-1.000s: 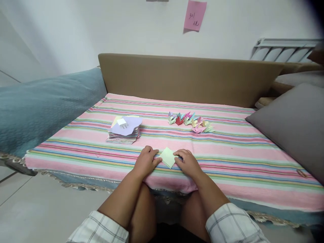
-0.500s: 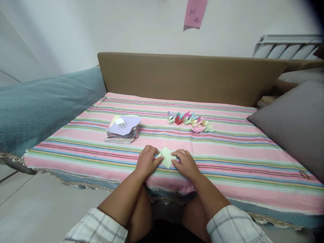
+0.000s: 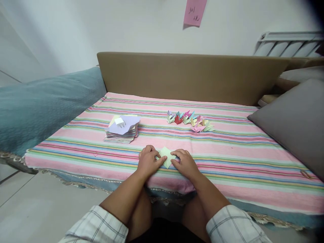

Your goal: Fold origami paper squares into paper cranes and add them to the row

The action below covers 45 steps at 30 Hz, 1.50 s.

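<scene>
A pale green folded paper (image 3: 167, 155), diamond-shaped, lies on the striped cloth (image 3: 227, 141) in front of me. My left hand (image 3: 151, 160) grips its left corner, with the thumb pressed flat on the paper's face. At the right corner, my right hand (image 3: 185, 162) pinches the edge between thumb and curled fingers. Farther back sit several folded paper cranes (image 3: 178, 118) in pink, red, green, yellow and blue. To the left is a stack of paper sheets (image 3: 120, 135), topped by a curled lilac sheet (image 3: 129, 125) and a small white plug-like block (image 3: 119, 122).
A brown backrest (image 3: 177, 77) runs along the back. A teal padded armrest (image 3: 50, 101) bounds the left, and a grey cushion (image 3: 296, 121) lies at the right. A small brown ring-like item (image 3: 305, 174) rests near the right front edge. A pink note (image 3: 194, 12) hangs on the wall.
My left thumb has slid a little to the right across the green paper. My right hand stays at the right corner, almost still.
</scene>
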Each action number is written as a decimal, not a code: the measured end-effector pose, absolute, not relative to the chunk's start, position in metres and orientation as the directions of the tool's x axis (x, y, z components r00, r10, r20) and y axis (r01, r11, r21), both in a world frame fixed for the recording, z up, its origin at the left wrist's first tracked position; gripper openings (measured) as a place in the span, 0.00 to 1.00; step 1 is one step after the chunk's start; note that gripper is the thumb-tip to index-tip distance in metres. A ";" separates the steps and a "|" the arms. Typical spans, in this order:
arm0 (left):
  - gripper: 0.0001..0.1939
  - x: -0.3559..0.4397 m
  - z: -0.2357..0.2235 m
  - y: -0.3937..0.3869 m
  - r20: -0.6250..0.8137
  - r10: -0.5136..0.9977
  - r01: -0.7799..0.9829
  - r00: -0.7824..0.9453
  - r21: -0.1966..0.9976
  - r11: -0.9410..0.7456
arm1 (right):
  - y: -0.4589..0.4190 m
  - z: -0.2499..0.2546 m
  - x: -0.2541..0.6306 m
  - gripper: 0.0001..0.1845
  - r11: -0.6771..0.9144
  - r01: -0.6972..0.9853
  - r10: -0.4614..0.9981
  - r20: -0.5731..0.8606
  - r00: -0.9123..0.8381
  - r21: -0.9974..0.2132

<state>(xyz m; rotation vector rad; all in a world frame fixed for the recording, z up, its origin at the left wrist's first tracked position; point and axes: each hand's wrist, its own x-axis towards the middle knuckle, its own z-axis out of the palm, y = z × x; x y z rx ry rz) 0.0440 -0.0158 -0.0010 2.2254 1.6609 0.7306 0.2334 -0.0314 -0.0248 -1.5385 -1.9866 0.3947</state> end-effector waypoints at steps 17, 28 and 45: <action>0.07 0.056 -0.003 -0.017 0.211 0.915 0.822 0.343 0.405 -0.401 | -0.029 -0.028 0.234 0.15 0.280 0.801 0.952 0.263 -0.159 -0.529; 0.05 0.060 -0.005 -0.018 0.193 0.919 0.850 0.343 0.353 -0.391 | -0.032 -0.024 0.231 0.18 0.267 0.825 0.958 0.231 -0.171 -0.499; 0.10 0.066 -0.008 -0.014 0.230 0.892 0.790 0.390 0.415 -0.452 | -0.030 -0.026 0.233 0.18 0.274 0.813 0.956 0.235 -0.174 -0.514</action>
